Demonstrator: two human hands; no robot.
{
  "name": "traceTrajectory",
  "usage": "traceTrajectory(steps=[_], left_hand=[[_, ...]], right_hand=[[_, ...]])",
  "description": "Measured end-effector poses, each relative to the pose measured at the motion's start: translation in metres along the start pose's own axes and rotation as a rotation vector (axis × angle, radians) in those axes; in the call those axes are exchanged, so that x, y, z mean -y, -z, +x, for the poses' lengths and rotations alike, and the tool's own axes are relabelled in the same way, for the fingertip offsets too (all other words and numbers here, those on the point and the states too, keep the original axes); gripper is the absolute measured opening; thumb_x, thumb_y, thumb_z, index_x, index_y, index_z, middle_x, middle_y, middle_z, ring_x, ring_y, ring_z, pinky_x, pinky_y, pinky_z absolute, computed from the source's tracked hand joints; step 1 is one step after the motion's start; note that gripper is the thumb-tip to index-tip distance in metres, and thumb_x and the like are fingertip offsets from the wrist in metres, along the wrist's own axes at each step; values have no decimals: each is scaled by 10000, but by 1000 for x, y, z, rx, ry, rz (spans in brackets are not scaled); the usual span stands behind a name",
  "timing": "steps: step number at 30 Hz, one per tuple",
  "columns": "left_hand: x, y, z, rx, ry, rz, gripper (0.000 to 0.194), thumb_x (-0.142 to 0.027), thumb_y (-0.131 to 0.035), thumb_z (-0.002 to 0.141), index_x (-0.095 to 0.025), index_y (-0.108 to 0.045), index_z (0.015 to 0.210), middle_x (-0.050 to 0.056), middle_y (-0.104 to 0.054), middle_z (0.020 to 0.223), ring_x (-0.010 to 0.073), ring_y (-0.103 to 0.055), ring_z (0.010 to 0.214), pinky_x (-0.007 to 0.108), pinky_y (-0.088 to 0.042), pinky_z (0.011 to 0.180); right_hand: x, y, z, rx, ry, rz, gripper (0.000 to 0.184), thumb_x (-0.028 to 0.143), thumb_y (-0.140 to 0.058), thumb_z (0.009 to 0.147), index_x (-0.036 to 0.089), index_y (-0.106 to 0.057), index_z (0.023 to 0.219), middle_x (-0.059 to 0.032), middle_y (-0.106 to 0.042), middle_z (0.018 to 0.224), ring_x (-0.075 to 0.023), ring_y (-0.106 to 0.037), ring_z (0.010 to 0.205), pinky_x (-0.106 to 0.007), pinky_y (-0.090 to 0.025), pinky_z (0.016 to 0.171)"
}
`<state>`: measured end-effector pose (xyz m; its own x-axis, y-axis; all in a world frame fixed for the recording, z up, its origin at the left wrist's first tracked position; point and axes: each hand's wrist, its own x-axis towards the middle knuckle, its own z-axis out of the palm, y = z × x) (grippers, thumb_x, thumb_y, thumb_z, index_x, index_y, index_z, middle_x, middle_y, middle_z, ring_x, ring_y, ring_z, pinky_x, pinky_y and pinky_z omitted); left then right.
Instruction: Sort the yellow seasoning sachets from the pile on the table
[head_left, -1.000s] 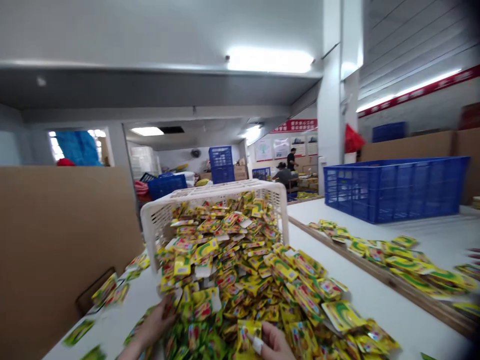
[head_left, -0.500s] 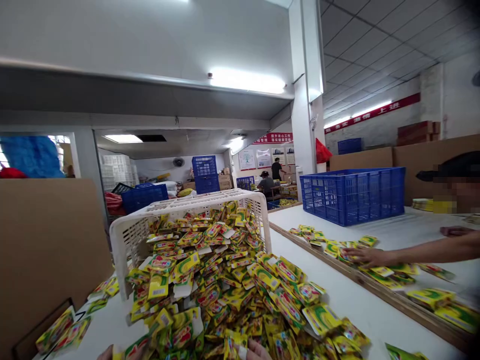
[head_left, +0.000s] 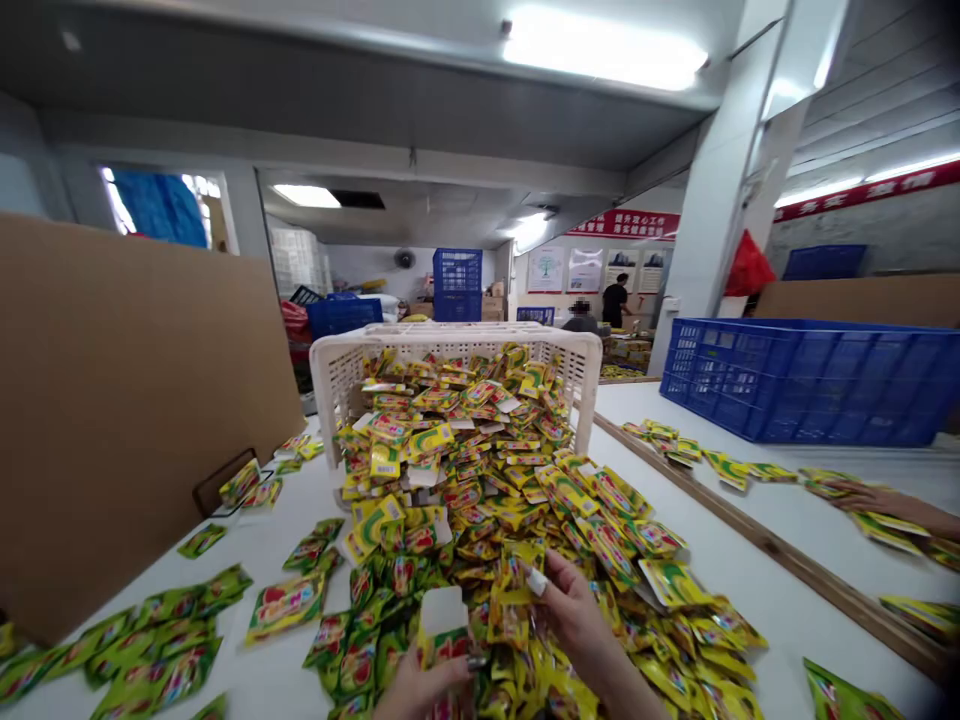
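Note:
At the lower middle, my left hand (head_left: 426, 685) is closed round a small yellow-green box (head_left: 444, 635), its white end flap standing up. To its right, my right hand (head_left: 577, 615) pinches a yellow sachet (head_left: 516, 585) between thumb and fingers, above the pile. Beneath and around both hands lie green sachets (head_left: 352, 645) on the left and yellow sachets (head_left: 559, 690) on the right. Behind them, a heap of small yellow boxes (head_left: 469, 450) spills from a white plastic basket (head_left: 322, 375) lying on its side.
More green sachets (head_left: 161, 650) lie on the white table (head_left: 262, 685) at left, near a cardboard panel (head_left: 135, 420). A wooden strip (head_left: 765, 540) runs along the right. Beyond it stand a blue crate (head_left: 810, 385) and a co-worker's hand (head_left: 885, 505) over yellow boxes.
My view has tilted down and turned left. Both hands have come further into sight, the left with the box and the right with the sachet.

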<state>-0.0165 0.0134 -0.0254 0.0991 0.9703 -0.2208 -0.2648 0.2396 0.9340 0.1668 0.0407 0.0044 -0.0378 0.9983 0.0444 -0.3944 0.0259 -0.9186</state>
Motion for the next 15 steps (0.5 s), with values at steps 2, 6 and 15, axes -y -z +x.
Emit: traceTrajectory(steps=[2, 6, 15], left_hand=[[3, -8, -3, 216, -7, 19, 525, -425, -832, 382, -127, -616, 756, 61, -636, 679, 265, -594, 727, 392, -455, 781], [1, -9, -5, 362, -108, 129, 505, -419, -780, 505, -135, -599, 881, 59, -646, 792, 245, -578, 812, 355, -440, 800], [1, -7, -5, 479, -237, 242, 433, -124, -594, 559, -128, -565, 991, 26, -638, 890, 211, -557, 819, 285, -435, 745]], right_hand=[[10, -17, -9, 83, 48, -101, 347, 370, -697, 644, 172, -551, 889, 17, -588, 701, -46, -405, 398, -156, -327, 339], [20, -40, -21, 274, 227, -390, 155, 247, -585, 744, 182, -574, 884, 6, -561, 740, -102, -491, 584, -206, -426, 537], [59, -41, -34, 651, 256, -1116, 459, -43, -400, 628, 243, -618, 913, -12, -515, 905, -139, -500, 889, -251, -385, 800]])
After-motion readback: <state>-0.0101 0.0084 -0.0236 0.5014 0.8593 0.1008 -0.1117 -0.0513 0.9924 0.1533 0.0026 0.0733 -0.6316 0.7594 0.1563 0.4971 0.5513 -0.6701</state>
